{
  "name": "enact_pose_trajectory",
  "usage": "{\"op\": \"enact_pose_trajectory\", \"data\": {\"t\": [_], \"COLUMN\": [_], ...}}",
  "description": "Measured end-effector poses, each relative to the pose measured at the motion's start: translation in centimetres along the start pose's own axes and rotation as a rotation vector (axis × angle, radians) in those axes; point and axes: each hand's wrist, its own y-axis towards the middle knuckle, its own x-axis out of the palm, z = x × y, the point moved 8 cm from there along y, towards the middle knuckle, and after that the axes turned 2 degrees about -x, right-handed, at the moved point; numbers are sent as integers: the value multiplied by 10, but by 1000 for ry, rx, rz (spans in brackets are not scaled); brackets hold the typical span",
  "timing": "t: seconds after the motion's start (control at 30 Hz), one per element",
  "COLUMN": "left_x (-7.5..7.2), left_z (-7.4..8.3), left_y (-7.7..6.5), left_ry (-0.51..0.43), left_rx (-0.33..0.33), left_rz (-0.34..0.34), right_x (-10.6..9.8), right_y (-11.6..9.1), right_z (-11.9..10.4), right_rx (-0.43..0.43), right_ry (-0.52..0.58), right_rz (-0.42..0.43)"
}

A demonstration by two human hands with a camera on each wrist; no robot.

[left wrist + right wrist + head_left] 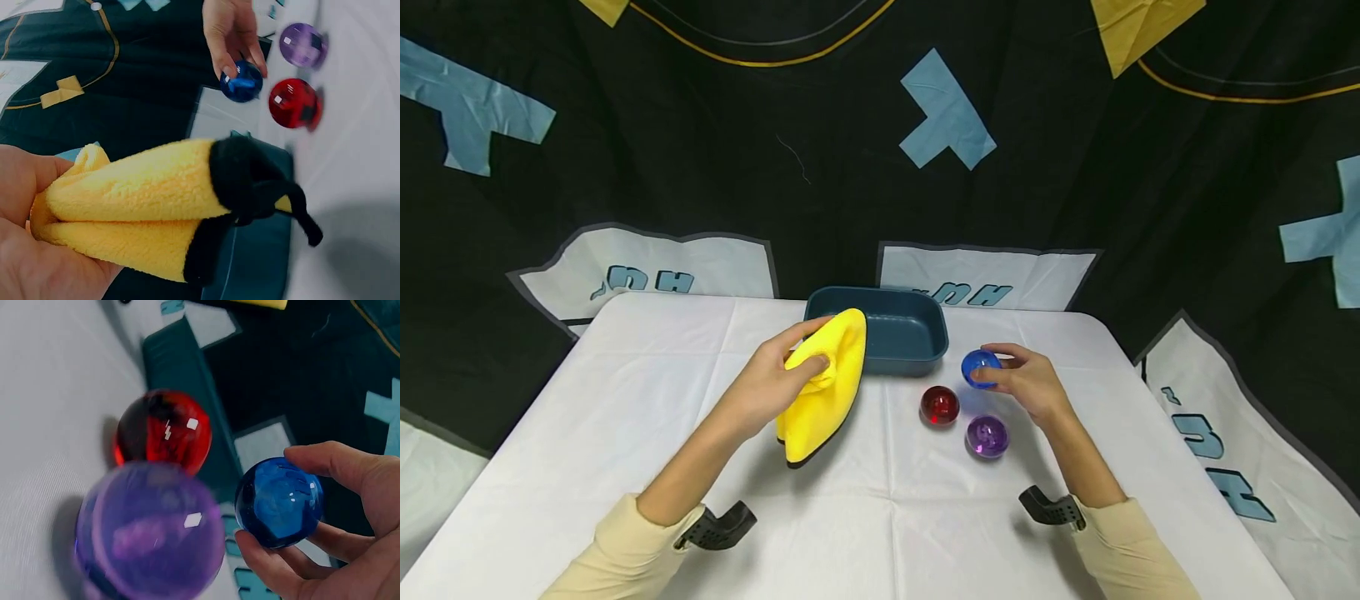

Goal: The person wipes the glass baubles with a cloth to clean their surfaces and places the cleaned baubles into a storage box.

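Beige fabric sleeves (625,550) at frame's bottom.
Gripping black-edged plush yellow cloth (829,404) with left hand (769,375), mid-frame; pinching transparent blue ball (978,367) with right hand (1032,383), right of centre.

Blue letter H (674,282) on white backdrop panels (722,258), adjoining letters (627,271) unclear

Fuzzy cloth (134,184), glossy blue ball (275,506)
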Motion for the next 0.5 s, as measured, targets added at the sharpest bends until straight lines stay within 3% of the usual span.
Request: {"op": "enact_pose_trajectory", "data": {"t": [0.5], "left_x": [16], "left_z": [9], "left_y": [20], "left_ry": [-297], "left_rx": [6], "left_rz": [69], "right_x": [33], "right_y": [-15], "right_z": [-49], "right_rx": [-137], "right_ry": [123], "right_rz": [-5]}}
